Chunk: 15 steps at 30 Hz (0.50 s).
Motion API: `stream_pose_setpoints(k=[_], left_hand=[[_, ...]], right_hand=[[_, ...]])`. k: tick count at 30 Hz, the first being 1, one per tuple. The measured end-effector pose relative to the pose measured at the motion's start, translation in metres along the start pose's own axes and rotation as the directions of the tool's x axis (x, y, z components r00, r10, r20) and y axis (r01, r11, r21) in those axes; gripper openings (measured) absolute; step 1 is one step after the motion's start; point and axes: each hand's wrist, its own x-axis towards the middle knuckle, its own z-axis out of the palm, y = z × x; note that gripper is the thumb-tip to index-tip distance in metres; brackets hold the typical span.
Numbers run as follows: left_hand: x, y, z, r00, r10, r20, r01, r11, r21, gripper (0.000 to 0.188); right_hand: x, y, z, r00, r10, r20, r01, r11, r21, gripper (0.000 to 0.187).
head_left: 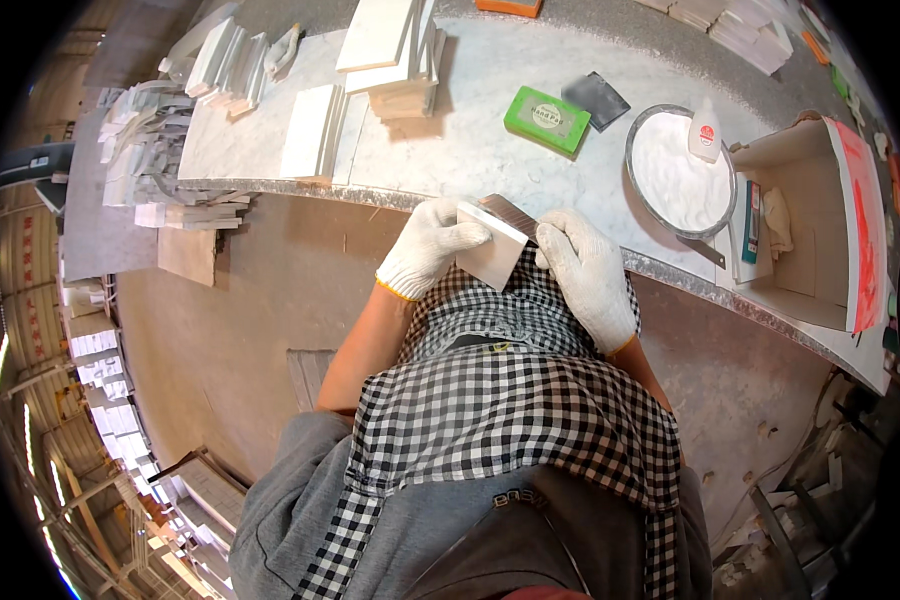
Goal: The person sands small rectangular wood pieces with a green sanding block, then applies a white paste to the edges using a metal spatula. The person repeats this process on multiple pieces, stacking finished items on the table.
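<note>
My left hand point(422, 248), in a white knit glove, is closed on a small white tile point(494, 262), its thumb lying across the tile's face. The tile is tilted in front of my checked apron point(515, 400), just short of the bench edge. Beside the tile's right edge is my right hand point(585, 275), gloved alike, with fingers curled and thumb pressed in. Whatever it may grip is hidden. Behind the tile's top shows a dark brown ribbed piece point(510, 215) that I cannot identify.
On the marble-topped bench point(470, 150) stand stacks of white tiles point(315, 135), a green hand pad point(547, 121) and a dark sheet point(597, 100). To the right are a round pan of white powder point(670, 180) with a white bottle point(705, 135) and an open cardboard box point(800, 240).
</note>
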Motion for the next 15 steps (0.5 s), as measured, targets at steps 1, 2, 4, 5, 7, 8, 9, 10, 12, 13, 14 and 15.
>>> stream_pose_setpoints(k=[1, 2, 4, 5, 7, 8, 9, 10, 12, 13, 14, 15], left_hand=[[-0.0004, 0.0, 0.0001, 1.0, -0.006, -0.006, 0.006, 1.0, 0.006, 0.028], [-0.0005, 0.0, 0.0007, 1.0, -0.012, -0.011, 0.012, 1.0, 0.01, 0.027], [-0.0012, 0.001, 0.0037, 1.0, -0.014, -0.022, 0.014, 1.0, 0.011, 0.025], [-0.0017, 0.0027, 0.0063, 1.0, -0.009, -0.026, 0.01, 1.0, 0.009, 0.025], [-0.0018, 0.003, 0.0066, 0.999, -0.015, -0.037, 0.016, 1.0, 0.024, 0.024], [-0.0014, 0.0027, 0.0042, 0.999, -0.026, -0.042, 0.028, 0.999, 0.04, 0.023], [-0.001, 0.0025, 0.0028, 0.998, -0.037, -0.048, 0.04, 0.998, 0.057, 0.022], [-0.0006, 0.0024, 0.0029, 0.999, -0.032, -0.042, 0.035, 0.998, 0.06, 0.023], [0.0001, 0.0026, 0.0034, 0.999, -0.021, -0.031, 0.023, 0.998, 0.065, 0.023], [-0.0005, 0.0028, 0.0039, 0.999, -0.021, -0.045, 0.024, 0.997, 0.07, 0.023], [-0.0011, 0.0037, 0.0047, 0.998, -0.018, -0.06, 0.023, 0.997, 0.076, 0.024], [-0.0012, 0.005, 0.0056, 0.997, -0.015, -0.075, 0.021, 0.997, 0.081, 0.024]], right_hand=[[0.0003, 0.0, -0.0007, 1.0, 0.005, 0.008, -0.005, 1.0, 0.001, 0.021], [0.0006, 0.0, -0.0016, 1.0, 0.011, 0.015, -0.011, 1.0, 0.0, 0.021], [0.0007, 0.0002, -0.0027, 0.998, 0.056, 0.014, -0.057, 0.998, 0.042, 0.022], [0.0008, 0.0003, -0.0031, 0.997, 0.078, 0.014, -0.078, 0.995, 0.064, 0.023], [0.0007, -0.0003, -0.0052, 0.998, 0.059, 0.022, -0.06, 0.996, 0.07, 0.024], [0.0007, -0.0008, -0.006, 0.998, 0.049, 0.026, -0.051, 0.996, 0.074, 0.025], [0.0009, -0.0019, -0.0069, 0.998, 0.042, 0.039, -0.044, 0.997, 0.068, 0.025], [0.0014, -0.0033, -0.0078, 0.998, 0.035, 0.053, -0.038, 0.997, 0.061, 0.025], [0.0025, -0.0034, -0.0084, 0.997, 0.032, 0.072, -0.036, 0.998, 0.059, 0.026], [0.0029, -0.0021, -0.0082, 0.996, 0.035, 0.077, -0.04, 0.997, 0.065, 0.026], [0.004, -0.0012, -0.0081, 0.996, 0.037, 0.083, -0.043, 0.997, 0.07, 0.026], [0.0046, -0.0001, -0.0078, 0.996, 0.061, 0.06, -0.066, 0.995, 0.075, 0.026]])
